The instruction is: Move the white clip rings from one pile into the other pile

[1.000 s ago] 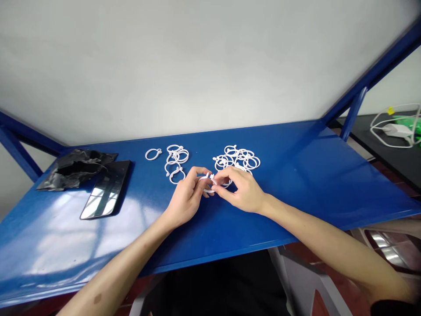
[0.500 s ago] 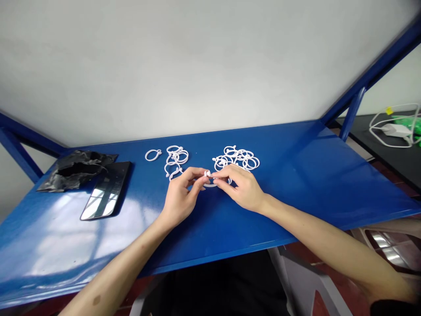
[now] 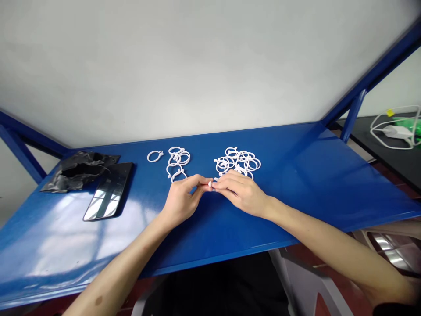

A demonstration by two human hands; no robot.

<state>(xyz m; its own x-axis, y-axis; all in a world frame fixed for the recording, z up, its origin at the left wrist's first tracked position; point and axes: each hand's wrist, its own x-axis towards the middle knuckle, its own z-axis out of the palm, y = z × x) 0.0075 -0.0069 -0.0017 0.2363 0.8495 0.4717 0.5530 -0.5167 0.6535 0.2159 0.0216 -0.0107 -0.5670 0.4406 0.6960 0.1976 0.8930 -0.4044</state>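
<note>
My left hand [image 3: 182,198] and my right hand [image 3: 241,193] meet at the middle of the blue shelf [image 3: 312,175], fingertips pinched together on one small white plastic ring [image 3: 210,184], mostly hidden by the fingers. Just behind my right hand lies a pile of several white rings [image 3: 238,161]. A smaller cluster of white rings [image 3: 177,161] lies behind my left hand, with a single ring [image 3: 155,156] apart to its left.
A dark phone [image 3: 108,195] lies face up at the left, beside a crumpled black plastic bag [image 3: 77,169]. Blue frame struts rise at both ends. A white cable and charger [image 3: 393,129] sit on a black table at the right.
Both hands have dropped slightly toward the shelf and closed tighter together; the ring's arc, visible below the fingers before, is now almost hidden between them.
</note>
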